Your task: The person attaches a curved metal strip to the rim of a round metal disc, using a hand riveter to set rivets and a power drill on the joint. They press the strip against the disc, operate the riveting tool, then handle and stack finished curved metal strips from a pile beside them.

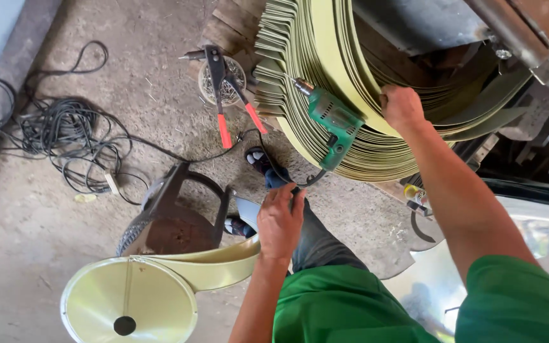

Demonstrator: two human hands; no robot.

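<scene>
A green electric drill (333, 125) lies on a stack of pale yellow-green curved metal sheets (325, 57). My right hand (401, 108) is closed on the edge of those sheets, just right of the drill. My left hand (279, 221) rests lower down on my knee, fingers curled around the drill's black cord (306, 183). A pale yellow metal funnel (141, 295) sits at the bottom left, touching my leg.
A red-handled riveter (227, 95) lies on a round tin beside the sheet stack. Tangled black cables (65, 140) spread over the concrete floor at left. A rusty metal stool (173, 216) stands by my leg. Dark machine parts (528, 44) fill the upper right.
</scene>
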